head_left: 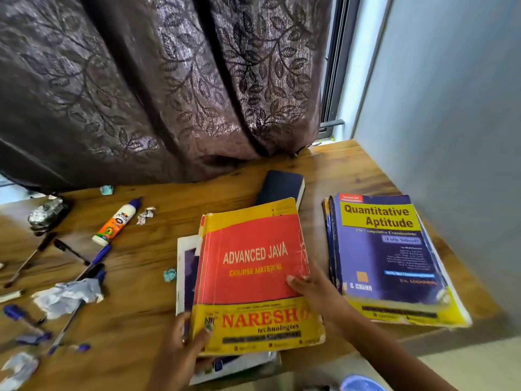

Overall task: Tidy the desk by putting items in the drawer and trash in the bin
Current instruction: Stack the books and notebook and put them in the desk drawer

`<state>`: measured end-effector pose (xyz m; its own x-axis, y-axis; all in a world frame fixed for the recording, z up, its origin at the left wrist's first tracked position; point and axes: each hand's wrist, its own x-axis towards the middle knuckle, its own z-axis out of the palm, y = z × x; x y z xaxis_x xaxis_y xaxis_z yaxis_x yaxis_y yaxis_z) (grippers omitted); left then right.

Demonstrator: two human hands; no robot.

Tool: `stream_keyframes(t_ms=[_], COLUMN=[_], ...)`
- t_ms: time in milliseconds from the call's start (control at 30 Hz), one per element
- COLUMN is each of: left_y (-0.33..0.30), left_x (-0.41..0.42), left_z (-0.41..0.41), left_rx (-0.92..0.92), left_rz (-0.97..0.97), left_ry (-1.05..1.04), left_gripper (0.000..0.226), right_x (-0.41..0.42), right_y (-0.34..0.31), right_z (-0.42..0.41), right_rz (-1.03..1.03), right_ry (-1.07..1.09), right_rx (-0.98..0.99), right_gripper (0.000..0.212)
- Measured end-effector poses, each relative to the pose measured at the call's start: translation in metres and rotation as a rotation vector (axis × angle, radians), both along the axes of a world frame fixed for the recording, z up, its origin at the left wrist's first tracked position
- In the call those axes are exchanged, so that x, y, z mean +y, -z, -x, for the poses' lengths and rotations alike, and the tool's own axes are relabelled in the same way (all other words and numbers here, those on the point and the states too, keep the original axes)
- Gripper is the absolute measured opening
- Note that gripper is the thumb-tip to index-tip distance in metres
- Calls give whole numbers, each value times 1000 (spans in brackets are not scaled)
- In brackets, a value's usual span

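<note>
A red and yellow "Advanced Java" book (pixel 251 275) lies on top of other books at the middle of the wooden desk (pixel 141 258). My left hand (pixel 186 342) grips its lower left corner, thumb on the cover. My right hand (pixel 313 289) holds its right edge, thumb on the cover. A white-edged book (pixel 184 266) sticks out beneath it on the left. To the right, a blue and yellow "Quantitative Aptitude" book (pixel 389 255) tops another stack. On the left of the desk lie a glue bottle (pixel 118 220), several pens (pixel 84 266) and crumpled paper scraps (pixel 67 296).
A dark notebook (pixel 282 187) lies behind the red book. A crumpled foil ball (pixel 46 213) sits at the far left. A patterned curtain (pixel 169 94) hangs over the desk's back edge. A grey wall (pixel 451 122) borders the right side. A blue object (pixel 361 383) shows below the desk edge.
</note>
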<state>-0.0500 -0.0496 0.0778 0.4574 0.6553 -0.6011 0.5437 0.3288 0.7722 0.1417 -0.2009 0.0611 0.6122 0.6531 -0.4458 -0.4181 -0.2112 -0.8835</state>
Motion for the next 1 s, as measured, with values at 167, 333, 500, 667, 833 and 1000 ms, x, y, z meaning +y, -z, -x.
stream_keyframes(t_ms=[167, 333, 500, 667, 833, 1000], left_y=[9, -8, -21, -5, 13, 18], left_x=[-2, -10, -47, -95, -105, -72], left_z=[14, -7, -63, -129, -158, -146], left_rx=[290, 390, -45, -225, -216, -187], left_rz=[-303, -686, -781, -477, -404, -761], left_ry=[276, 279, 425, 651, 680, 395], left_gripper=[10, 59, 48, 40, 46, 34], right_x=[-6, -20, -47, -80, -92, -85], right_y=[6, 3, -10, 2, 26, 28], right_z=[5, -1, -24, -41, -28, -27], right_rz=[159, 318, 491, 987, 1106, 1107], right_ry=[-172, -213, 85, -170, -216, -172], right_rx=[-138, -384, -963, -1105, -1235, -1417], right_gripper=[47, 35, 34, 94, 101, 89])
